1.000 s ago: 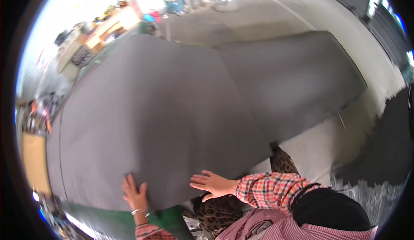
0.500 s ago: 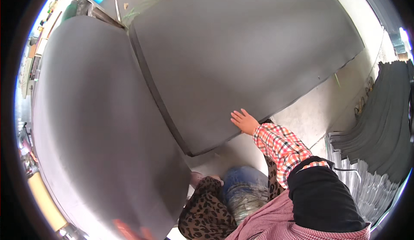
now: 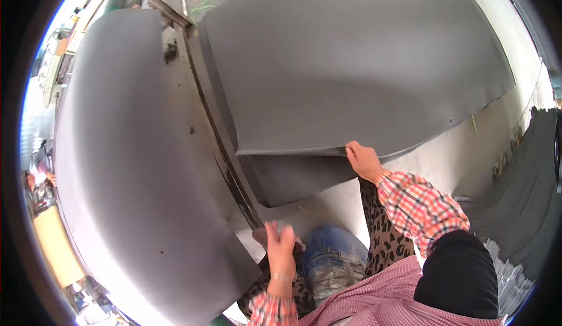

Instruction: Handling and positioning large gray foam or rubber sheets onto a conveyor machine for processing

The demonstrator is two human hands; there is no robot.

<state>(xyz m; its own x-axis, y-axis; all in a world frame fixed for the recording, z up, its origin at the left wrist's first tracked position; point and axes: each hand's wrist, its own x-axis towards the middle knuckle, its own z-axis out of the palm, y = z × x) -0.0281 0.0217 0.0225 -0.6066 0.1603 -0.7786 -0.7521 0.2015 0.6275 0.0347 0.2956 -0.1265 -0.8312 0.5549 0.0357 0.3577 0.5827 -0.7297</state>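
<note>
Wide dark grey sheets, foam or rubber by their look, lie stacked in front of me. The fingers of my right hand are closed on the near edge of the top sheet. That edge is raised and folded back, baring a strip of the sheet below. My left hand is up above my left knee, slightly blurred, its fingers apart and nothing seen in them. To its left, another large grey sheet bulges over a pale surface, apart from the stack.
Between the two grey areas runs a strip of floor with a dark rail. A pile of dark strips or sheets stands at the right. A blue round seat or drum is between my legs. Another person shows at the far left.
My right hand lay flat on the top sheet and now grips its lifted edge. My left hand has come from the lower left to my knee. A gap now shows beside the left sheet.
</note>
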